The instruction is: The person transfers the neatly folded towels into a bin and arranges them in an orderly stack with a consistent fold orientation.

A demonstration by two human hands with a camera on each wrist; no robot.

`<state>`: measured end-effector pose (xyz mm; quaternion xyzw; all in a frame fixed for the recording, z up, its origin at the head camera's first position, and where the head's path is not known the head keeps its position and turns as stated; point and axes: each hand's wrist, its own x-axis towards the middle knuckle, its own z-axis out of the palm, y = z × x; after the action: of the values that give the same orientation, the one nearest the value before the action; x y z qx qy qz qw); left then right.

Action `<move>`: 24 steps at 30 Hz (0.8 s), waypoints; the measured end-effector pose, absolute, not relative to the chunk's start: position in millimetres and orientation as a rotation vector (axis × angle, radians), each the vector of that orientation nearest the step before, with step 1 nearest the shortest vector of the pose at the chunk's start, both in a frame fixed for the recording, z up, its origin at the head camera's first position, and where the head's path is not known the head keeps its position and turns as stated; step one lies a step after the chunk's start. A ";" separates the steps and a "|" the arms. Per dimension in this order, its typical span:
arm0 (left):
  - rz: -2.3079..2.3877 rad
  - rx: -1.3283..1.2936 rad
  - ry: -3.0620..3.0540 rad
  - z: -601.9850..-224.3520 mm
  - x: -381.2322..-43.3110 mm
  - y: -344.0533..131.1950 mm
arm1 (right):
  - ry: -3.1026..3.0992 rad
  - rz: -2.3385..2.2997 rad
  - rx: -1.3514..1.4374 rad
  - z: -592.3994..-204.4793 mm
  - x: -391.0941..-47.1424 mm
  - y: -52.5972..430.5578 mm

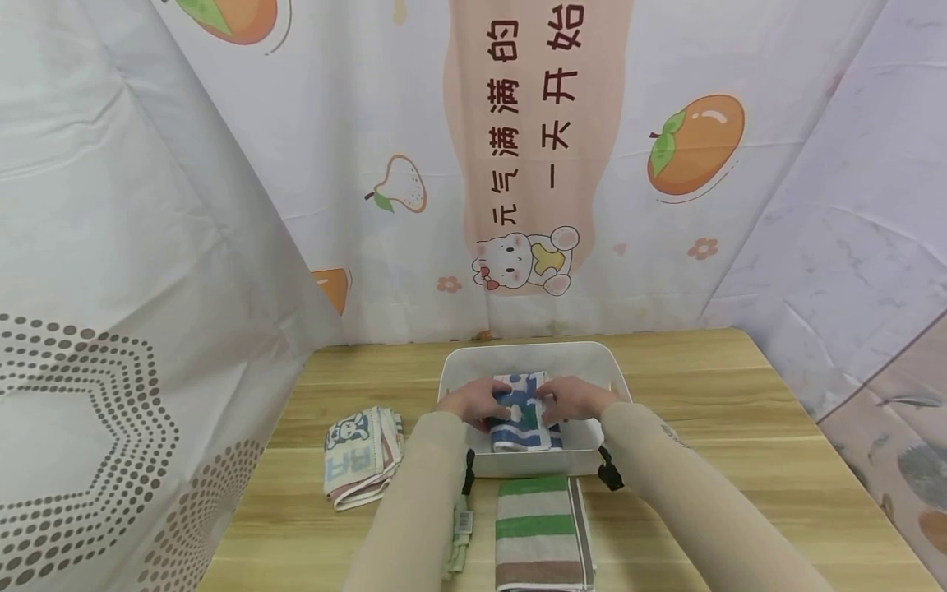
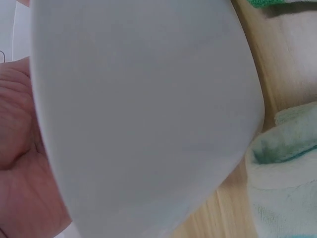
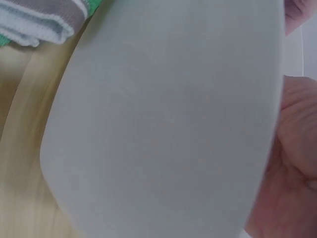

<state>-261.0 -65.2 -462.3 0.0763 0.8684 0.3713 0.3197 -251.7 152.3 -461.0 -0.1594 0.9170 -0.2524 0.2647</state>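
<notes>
Flanking blue towel [image 1: 524,415] in bin [image 1: 536,465], L hand [image 1: 477,400] & R hand [image 1: 573,398] are touching its sides, prob. keeping folds neat; pinching or pressing, can't tell. Green towel [image 1: 536,526] is lying nearside of bin.

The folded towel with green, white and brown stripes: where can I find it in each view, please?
Head: the striped towel lies at bottom centre, on the wooden table.
Left wrist: apparently only its green-and-white edge, top right corner.
Right wrist: its folded end, top left corner.
Shared landmark: the white bin, its wall large in both wrist views.
</notes>
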 end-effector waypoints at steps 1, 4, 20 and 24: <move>0.959 0.200 2.290 -463.1 -261.0 -65.8 | 2.476 -0.659 -0.431 -461.3 -250.9 152.5; 0.926 0.185 2.308 -465.1 -261.6 -67.7 | 2.471 -0.590 -0.448 -461.7 -248.8 153.4; 0.790 0.136 2.332 -465.8 -259.0 -75.0 | 2.482 -0.452 -0.527 -466.7 -244.9 157.8; 0.774 0.146 2.322 -466.9 -258.9 -75.7 | 2.468 -0.454 -0.513 -466.4 -243.2 159.2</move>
<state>-258.9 -75.7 -466.9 0.0559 0.8912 0.2973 0.3381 -243.2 159.2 -466.4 -0.1920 0.9234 -0.1697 0.2859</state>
